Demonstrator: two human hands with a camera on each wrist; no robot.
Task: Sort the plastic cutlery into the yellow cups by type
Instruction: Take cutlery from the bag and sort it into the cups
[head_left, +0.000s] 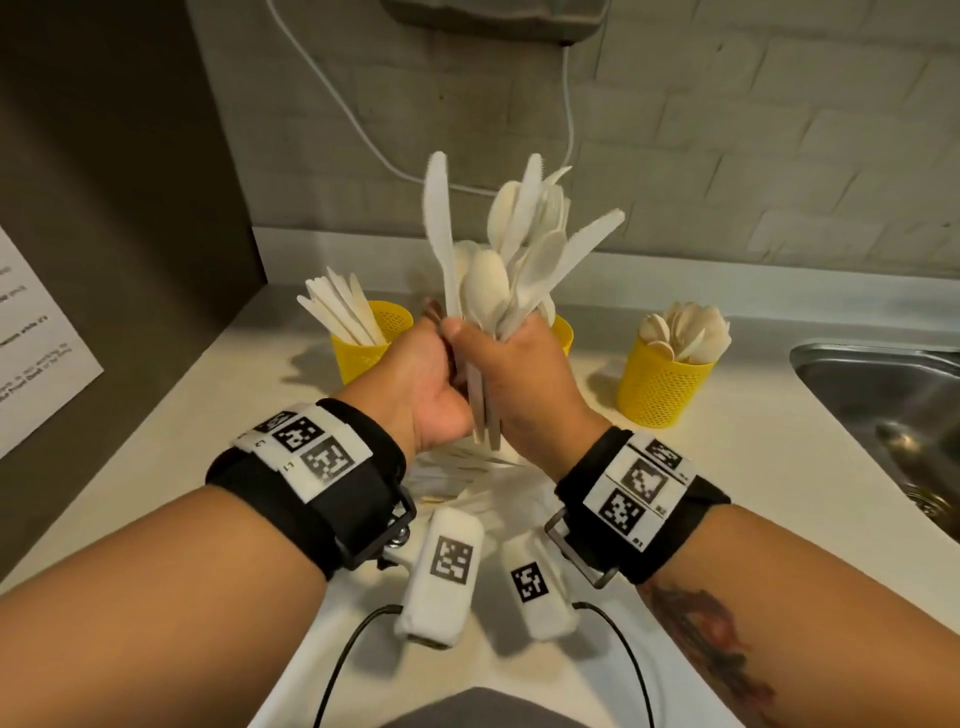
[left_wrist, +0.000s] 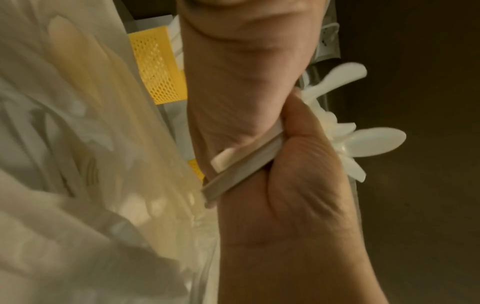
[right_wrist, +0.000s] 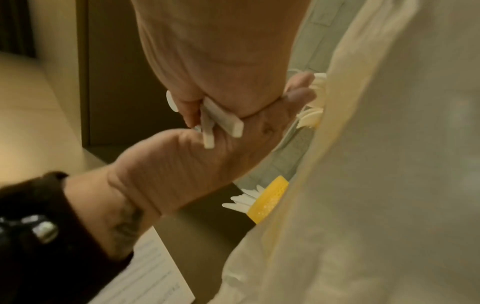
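A: Cutlery status, working left to right?

B: Far left, a printed sheet is lying against the dark panel. Next, the left yellow cup is standing on the bench, holding flat white pieces whose upper ends are fanning out above the rim; the type cannot be told from the head view.

A: And the hands?

B: The left hand is curling its fingers around the lower handles of the bundle, palm facing right. The right hand is grasping the same bundle just beside it, thumb crossing the front. Both hands are touching each other above the bench. The bundle is standing roughly upright, with knives and spoons spreading out at the top. The left wrist view is showing handle ends protruding between the two palms.

A: Behind the hands?

B: The middle yellow cup is sitting mostly hidden behind the right hand; its contents cannot be told.

A: Below?

B: A crumpled clear bag is lying on the bench under the wrists.

A: Further right?

B: The right yellow cup is holding spoons, bowls upward. At the far right, a steel sink is sitting in the bench.
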